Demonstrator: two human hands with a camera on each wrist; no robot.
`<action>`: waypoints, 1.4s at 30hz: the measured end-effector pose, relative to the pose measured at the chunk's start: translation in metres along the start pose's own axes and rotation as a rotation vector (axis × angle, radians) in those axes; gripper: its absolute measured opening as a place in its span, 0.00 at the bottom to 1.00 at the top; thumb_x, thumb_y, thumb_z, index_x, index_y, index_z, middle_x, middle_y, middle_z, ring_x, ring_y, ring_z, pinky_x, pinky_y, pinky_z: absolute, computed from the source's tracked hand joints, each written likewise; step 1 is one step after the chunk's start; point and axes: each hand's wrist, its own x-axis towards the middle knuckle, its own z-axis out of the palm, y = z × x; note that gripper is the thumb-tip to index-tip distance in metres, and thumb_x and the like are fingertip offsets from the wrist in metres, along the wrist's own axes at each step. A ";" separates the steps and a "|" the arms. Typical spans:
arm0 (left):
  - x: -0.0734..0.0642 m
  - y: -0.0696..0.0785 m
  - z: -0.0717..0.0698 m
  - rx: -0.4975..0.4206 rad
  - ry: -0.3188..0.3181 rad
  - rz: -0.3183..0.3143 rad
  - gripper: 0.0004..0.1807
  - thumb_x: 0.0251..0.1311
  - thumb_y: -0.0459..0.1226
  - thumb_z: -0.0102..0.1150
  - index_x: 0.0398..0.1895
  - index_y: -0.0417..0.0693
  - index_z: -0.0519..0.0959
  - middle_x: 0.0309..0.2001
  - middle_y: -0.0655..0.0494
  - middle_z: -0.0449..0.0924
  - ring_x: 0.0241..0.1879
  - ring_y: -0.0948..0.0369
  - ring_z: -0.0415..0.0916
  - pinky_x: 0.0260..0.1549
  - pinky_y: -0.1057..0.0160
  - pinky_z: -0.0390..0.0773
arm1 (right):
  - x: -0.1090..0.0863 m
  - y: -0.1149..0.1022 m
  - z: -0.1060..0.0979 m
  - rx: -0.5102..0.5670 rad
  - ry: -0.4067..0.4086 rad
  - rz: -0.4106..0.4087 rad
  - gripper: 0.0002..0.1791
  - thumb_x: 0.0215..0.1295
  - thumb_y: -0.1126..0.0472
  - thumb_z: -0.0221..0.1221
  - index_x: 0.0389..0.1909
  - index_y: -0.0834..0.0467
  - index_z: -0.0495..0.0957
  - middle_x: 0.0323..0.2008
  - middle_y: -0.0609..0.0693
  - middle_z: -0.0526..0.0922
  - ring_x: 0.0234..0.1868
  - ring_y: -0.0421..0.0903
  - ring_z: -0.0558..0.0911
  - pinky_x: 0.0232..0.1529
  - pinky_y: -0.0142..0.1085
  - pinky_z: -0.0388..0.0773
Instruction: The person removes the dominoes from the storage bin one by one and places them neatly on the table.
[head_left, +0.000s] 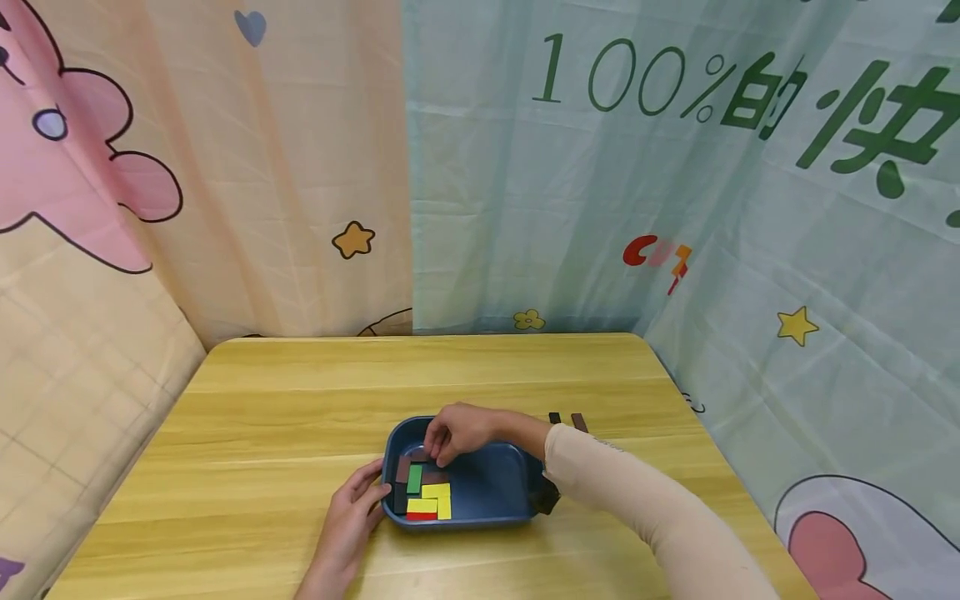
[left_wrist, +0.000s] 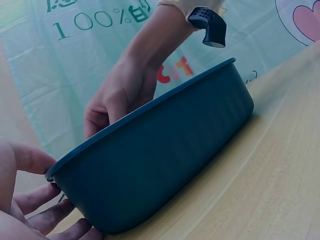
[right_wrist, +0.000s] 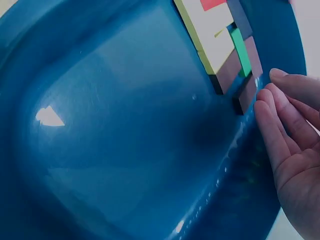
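The blue tray (head_left: 491, 487) sits on the counter (head_left: 262, 433), blocks laid together at its left end. The left hand (head_left: 351, 510) grips that end, thumb at the rim and fingers against the outer wall. The right hand (head_left: 461, 432) reaches over the far side, fingers loosely bent and apparently holding nothing, tips just beside a brown block (right_wrist: 245, 96).

The likeliest trouble is a nudge: a fingertip pressing too hard on that brown block could drive it against the green block (head_left: 414, 479) and open gaps in the layout. If the left hand pulls or tilts the tray, the yellow blocks (head_left: 445, 505) and red block (head_left: 422, 516) could slide, since only bare tray floor lies to their right. The right forearm, crossing low over the far rim, could catch it and twist the tray.

Whether the fingertips touch the brown block is unclear. The sleeve (head_left: 637, 492) partly covers dark pieces (head_left: 579, 422) on the counter beyond. The tray wall hides every block from the left wrist view.
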 end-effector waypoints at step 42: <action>0.000 0.000 0.000 -0.013 -0.002 0.013 0.26 0.71 0.27 0.53 0.70 0.30 0.68 0.72 0.36 0.65 0.58 0.55 0.76 0.51 0.61 0.79 | 0.019 0.002 0.009 -0.195 -0.099 -0.031 0.08 0.61 0.67 0.73 0.40 0.56 0.87 0.30 0.38 0.81 0.33 0.33 0.78 0.36 0.25 0.77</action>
